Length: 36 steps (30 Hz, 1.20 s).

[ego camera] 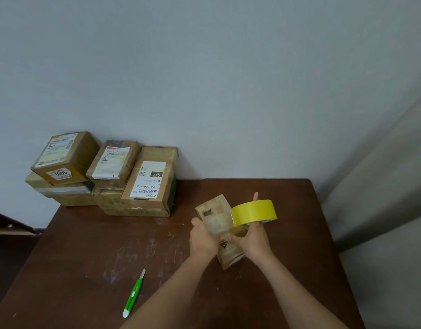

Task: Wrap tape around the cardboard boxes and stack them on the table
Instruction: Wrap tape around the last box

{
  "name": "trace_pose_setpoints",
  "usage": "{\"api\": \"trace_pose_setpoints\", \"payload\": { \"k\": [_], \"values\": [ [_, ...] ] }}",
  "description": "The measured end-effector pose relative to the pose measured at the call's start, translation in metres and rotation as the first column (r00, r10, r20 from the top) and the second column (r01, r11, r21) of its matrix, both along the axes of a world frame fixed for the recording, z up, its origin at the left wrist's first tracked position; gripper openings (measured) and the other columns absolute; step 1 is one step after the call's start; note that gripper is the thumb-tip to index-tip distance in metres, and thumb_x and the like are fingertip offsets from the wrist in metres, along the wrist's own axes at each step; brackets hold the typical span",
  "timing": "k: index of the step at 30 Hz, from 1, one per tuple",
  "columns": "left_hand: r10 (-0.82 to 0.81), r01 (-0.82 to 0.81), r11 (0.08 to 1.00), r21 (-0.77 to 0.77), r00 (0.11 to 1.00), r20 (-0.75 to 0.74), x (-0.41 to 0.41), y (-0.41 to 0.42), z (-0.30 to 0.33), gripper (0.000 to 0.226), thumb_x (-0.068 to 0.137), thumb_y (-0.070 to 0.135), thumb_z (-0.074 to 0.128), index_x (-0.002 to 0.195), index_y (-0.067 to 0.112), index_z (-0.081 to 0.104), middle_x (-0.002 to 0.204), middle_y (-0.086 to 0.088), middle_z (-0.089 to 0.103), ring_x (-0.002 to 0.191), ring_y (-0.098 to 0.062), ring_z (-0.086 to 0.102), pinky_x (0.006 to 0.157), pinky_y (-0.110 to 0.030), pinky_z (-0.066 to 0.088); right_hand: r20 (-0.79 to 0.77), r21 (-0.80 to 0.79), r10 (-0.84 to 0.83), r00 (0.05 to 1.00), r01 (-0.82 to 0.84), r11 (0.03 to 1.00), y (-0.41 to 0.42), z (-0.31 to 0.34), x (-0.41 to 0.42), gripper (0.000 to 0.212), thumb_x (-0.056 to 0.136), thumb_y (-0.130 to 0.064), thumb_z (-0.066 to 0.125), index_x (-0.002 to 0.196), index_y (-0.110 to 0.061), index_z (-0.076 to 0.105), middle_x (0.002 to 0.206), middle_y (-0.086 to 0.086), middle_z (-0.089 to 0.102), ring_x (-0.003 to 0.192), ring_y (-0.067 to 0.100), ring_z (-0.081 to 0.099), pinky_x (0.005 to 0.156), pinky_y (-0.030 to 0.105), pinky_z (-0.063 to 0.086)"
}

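So far several taped boxes (124,179) sit stacked at the counter's (90,252) back-left corner, while my left grip (203,238) clasps one small box (216,218) above the counter and my right grip (253,238) holds the yellow tape roll (254,211) against it, wrapping unfinished.

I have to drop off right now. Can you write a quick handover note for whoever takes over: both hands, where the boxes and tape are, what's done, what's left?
Left hand: grips the small cardboard box, held upright on the table.
Right hand: holds the yellow tape roll against the box's right side.
Stacked boxes: a pile at the table's far left corner against the wall.
Green utility knife: lies on the table near the front, left of the arms.
Done: earlier boxes stacked.
Left: finish wrapping this box, cut the tape, add it to the stack.
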<state>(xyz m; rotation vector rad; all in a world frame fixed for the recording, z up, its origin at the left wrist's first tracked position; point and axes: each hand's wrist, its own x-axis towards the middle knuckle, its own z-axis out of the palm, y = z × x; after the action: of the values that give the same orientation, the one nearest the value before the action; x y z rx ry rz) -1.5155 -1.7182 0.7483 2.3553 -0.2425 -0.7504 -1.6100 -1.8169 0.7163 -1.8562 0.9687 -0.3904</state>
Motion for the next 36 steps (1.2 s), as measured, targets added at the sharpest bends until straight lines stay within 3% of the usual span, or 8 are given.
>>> {"api": "trace_pose_setpoints", "payload": {
  "k": [8, 13, 16, 19, 23, 27, 31, 36],
  "values": [
    [-0.055, 0.054, 0.993, 0.105, 0.998, 0.005, 0.000, -0.005, 0.003, 0.069, 0.069, 0.017, 0.089, 0.106, 0.013, 0.032, 0.115, -0.011, 0.061, 0.109, -0.030, 0.061, 0.085, -0.041, 0.055, -0.036, -0.020, -0.020, 0.999, 0.019, 1.000, -0.003, -0.006, 0.000, 0.145, 0.069, -0.006, 0.085, 0.130, -0.073, -0.029, 0.131, 0.000, 0.058, 0.108, 0.024, 0.064, 0.090, 0.043, 0.055],
    [-0.101, 0.093, 0.988, 0.126, 0.993, 0.061, -0.005, -0.009, 0.003, 0.067, 0.071, 0.012, 0.088, 0.104, 0.014, 0.029, 0.111, -0.010, 0.061, 0.107, -0.029, 0.062, 0.084, -0.042, 0.055, -0.160, 0.043, -0.027, 0.987, 0.034, 0.999, -0.007, -0.009, 0.001, 0.135, 0.070, -0.009, 0.088, 0.156, -0.039, -0.013, 0.124, 0.003, 0.060, 0.113, 0.025, 0.063, 0.093, 0.039, 0.052],
    [-0.124, 0.113, 0.986, 0.125, 0.989, 0.084, -0.006, -0.012, 0.002, 0.067, 0.072, 0.008, 0.086, 0.104, 0.014, 0.028, 0.107, -0.009, 0.061, 0.104, -0.028, 0.062, 0.082, -0.040, 0.055, -0.176, 0.046, -0.020, 0.984, 0.028, 0.999, -0.010, -0.013, 0.001, 0.140, 0.069, -0.009, 0.089, 0.153, -0.042, -0.018, 0.127, 0.001, 0.059, 0.113, 0.023, 0.062, 0.095, 0.042, 0.053],
    [-0.164, 0.150, 0.981, 0.123, 0.980, 0.112, -0.005, -0.011, 0.000, 0.067, 0.072, 0.006, 0.086, 0.103, 0.014, 0.027, 0.095, -0.004, 0.057, 0.097, -0.026, 0.061, 0.079, -0.039, 0.055, -0.206, 0.056, -0.009, 0.979, 0.021, 0.998, -0.013, -0.015, 0.002, 0.123, 0.071, -0.010, 0.089, 0.160, -0.024, 0.005, 0.132, 0.004, 0.058, 0.119, 0.029, 0.061, 0.097, 0.043, 0.052],
    [-0.228, 0.213, 0.970, 0.113, 0.962, 0.149, -0.005, -0.003, -0.007, 0.066, 0.075, 0.007, 0.084, 0.099, 0.018, 0.023, 0.087, 0.003, 0.055, 0.087, -0.020, 0.060, 0.078, -0.044, 0.056, -0.211, -0.026, -0.003, 0.978, -0.002, 1.000, -0.012, -0.013, 0.001, 0.145, 0.069, -0.011, 0.089, 0.143, -0.052, -0.028, 0.132, 0.002, 0.059, 0.111, 0.029, 0.065, 0.093, 0.040, 0.053],
    [-0.250, 0.236, 0.965, 0.113, 0.959, 0.134, -0.002, -0.003, -0.007, 0.067, 0.074, 0.008, 0.084, 0.100, 0.018, 0.024, 0.092, -0.001, 0.056, 0.090, -0.021, 0.060, 0.078, -0.043, 0.056, -0.184, -0.057, 0.003, 0.983, -0.014, 0.998, -0.013, -0.010, 0.001, 0.148, 0.070, -0.010, 0.089, 0.129, -0.065, -0.035, 0.139, 0.002, 0.054, 0.115, 0.028, 0.064, 0.095, 0.042, 0.052],
    [-0.271, 0.256, 0.957, 0.139, 0.957, 0.102, 0.000, -0.005, -0.004, 0.074, 0.070, 0.009, 0.088, 0.112, 0.012, 0.026, 0.106, -0.009, 0.058, 0.097, -0.023, 0.059, 0.082, -0.040, 0.054, -0.163, -0.062, 0.003, 0.987, -0.013, 0.998, -0.012, -0.010, 0.000, 0.147, 0.070, -0.008, 0.088, 0.133, -0.064, -0.032, 0.140, 0.002, 0.052, 0.114, 0.028, 0.064, 0.093, 0.042, 0.053],
    [-0.260, 0.240, 0.955, 0.173, 0.960, 0.102, -0.003, -0.008, -0.004, 0.075, 0.067, 0.007, 0.089, 0.100, 0.017, 0.022, 0.114, -0.013, 0.056, 0.106, -0.029, 0.059, 0.082, -0.040, 0.053, -0.189, -0.062, 0.001, 0.982, -0.013, 0.998, -0.012, -0.007, 0.000, 0.144, 0.071, -0.009, 0.087, 0.138, -0.059, -0.031, 0.135, 0.003, 0.054, 0.111, 0.030, 0.064, 0.092, 0.039, 0.052]
  ]
}}
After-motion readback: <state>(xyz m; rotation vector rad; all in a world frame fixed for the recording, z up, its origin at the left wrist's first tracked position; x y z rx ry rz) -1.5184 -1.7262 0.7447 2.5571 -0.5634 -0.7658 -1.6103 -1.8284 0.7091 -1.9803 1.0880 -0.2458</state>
